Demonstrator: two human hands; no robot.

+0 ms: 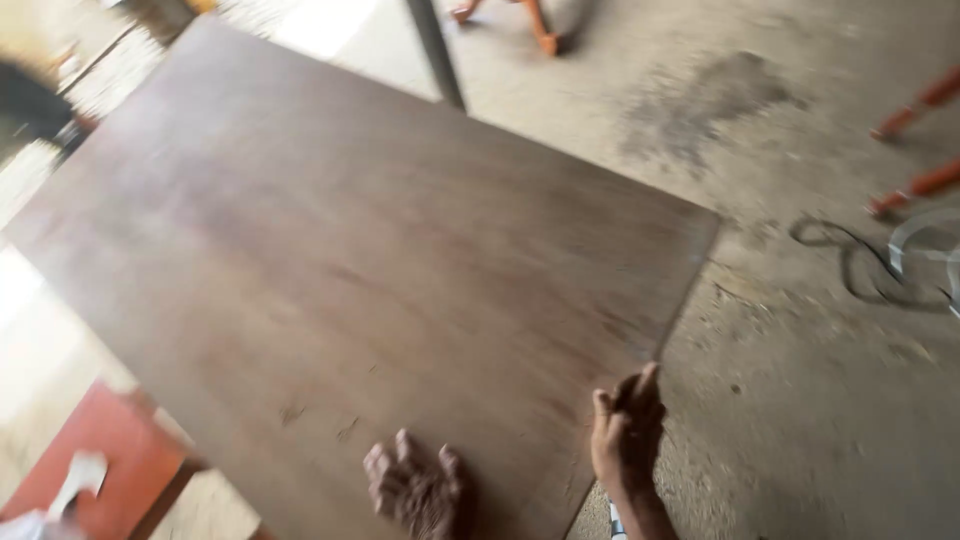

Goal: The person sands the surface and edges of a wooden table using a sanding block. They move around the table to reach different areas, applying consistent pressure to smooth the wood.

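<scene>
A large dark brown wooden board point(340, 270) fills the centre and left of the frame, lying flat and slightly blurred. My left hand point(415, 490) rests palm down on its near surface at lower centre, fingers spread, pinching nothing. My right hand point(625, 440) grips the board's right edge near its lower right corner, fingers curled over it. The concrete floor point(800, 400) occupies the right side. A dark cable point(850, 265) lies coiled at right. A red stool point(110, 450) sits lower left.
</scene>
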